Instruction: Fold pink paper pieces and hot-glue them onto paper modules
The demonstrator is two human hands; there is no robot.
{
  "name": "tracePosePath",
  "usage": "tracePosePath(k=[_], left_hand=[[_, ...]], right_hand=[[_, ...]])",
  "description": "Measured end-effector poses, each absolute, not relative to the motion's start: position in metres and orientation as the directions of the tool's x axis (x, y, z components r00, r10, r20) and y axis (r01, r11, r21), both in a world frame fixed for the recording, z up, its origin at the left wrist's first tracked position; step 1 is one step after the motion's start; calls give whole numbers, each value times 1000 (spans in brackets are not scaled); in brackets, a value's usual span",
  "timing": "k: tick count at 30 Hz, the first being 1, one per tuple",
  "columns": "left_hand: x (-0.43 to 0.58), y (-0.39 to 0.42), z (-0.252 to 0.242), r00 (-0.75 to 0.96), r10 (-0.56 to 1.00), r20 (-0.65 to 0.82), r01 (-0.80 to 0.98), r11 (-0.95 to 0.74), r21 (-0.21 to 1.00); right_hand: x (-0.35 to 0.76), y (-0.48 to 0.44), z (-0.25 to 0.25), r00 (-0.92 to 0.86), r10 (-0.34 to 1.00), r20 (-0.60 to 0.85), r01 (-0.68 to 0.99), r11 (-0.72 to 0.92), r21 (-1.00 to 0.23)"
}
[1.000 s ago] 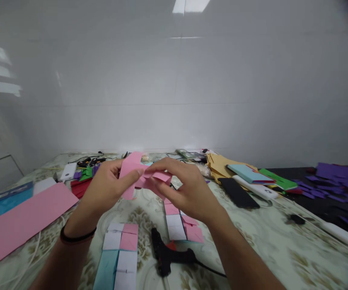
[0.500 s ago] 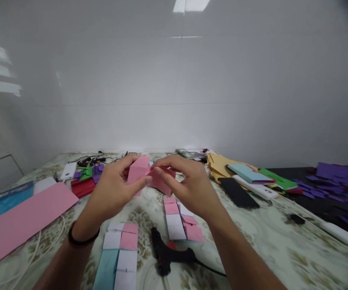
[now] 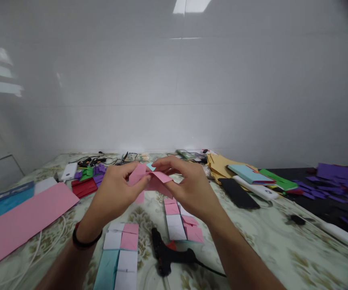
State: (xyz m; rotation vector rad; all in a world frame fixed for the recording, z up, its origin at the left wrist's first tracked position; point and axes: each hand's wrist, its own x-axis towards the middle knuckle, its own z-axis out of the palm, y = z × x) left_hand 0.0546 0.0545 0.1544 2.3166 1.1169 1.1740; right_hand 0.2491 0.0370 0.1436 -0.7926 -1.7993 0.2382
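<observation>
Held up over the table in both hands is a folded pink paper (image 3: pixel 158 183), with a bit of light blue paper (image 3: pixel 150 166) showing behind it. My left hand (image 3: pixel 118 189) pinches its left side between thumb and fingers. On the right part, my right hand (image 3: pixel 189 185) grips a raised pink flap, thumb underneath and fingers above. Below the hands lie a folded pink-and-white paper block (image 3: pixel 175 226) and another block in pink, white and light blue (image 3: pixel 127 259). Between them rests a black glue gun (image 3: pixel 170 253) with its cord running right.
Large pink sheets (image 3: pixel 25 221) and a blue packet (image 3: pixel 7 203) lie at left. Red folded paper (image 3: pixel 83 187) sits behind them. To the right are a black phone (image 3: pixel 238 193), a white power strip (image 3: pixel 255 187), yellow paper (image 3: pixel 222 165) and purple pieces (image 3: pixel 334 187).
The pink paper has been turned in my hands, its right flap now lifted and lying flatter. My right fingers have shifted along it, and light blue paper shows behind.
</observation>
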Motion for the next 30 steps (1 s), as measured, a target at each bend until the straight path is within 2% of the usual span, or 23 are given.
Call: tracePosePath(k=[5, 9, 11, 14, 17, 21, 27, 30], left_hand=[[54, 55, 154, 287, 754, 590, 560, -632, 535], [53, 55, 156, 232, 774, 589, 537, -607, 586], [52, 56, 157, 172, 799, 577, 524, -570, 633], [50, 57, 157, 72, 808, 585, 539, -525, 659], [48, 58, 157, 47, 804, 592, 538, -520, 664], [50, 57, 157, 83, 810, 580, 514, -533, 672], [52, 55, 157, 90, 810, 579, 501, -539, 677], [54, 55, 158, 82, 805, 587, 467, -552, 691]], right_hand=[[249, 39, 141, -143, 628, 765, 436, 734, -521], [247, 40, 140, -56, 620, 782, 405, 730, -550], [246, 40, 141, -35, 564, 825, 392, 767, -508], [246, 40, 141, -132, 466, 875, 433, 821, -372], [245, 43, 138, -234, 478, 847, 509, 802, -312], [245, 46, 133, -265, 538, 800, 557, 763, -328], [246, 42, 137, -237, 561, 793, 510, 767, -390], [247, 41, 139, -246, 548, 799, 497, 779, -382]])
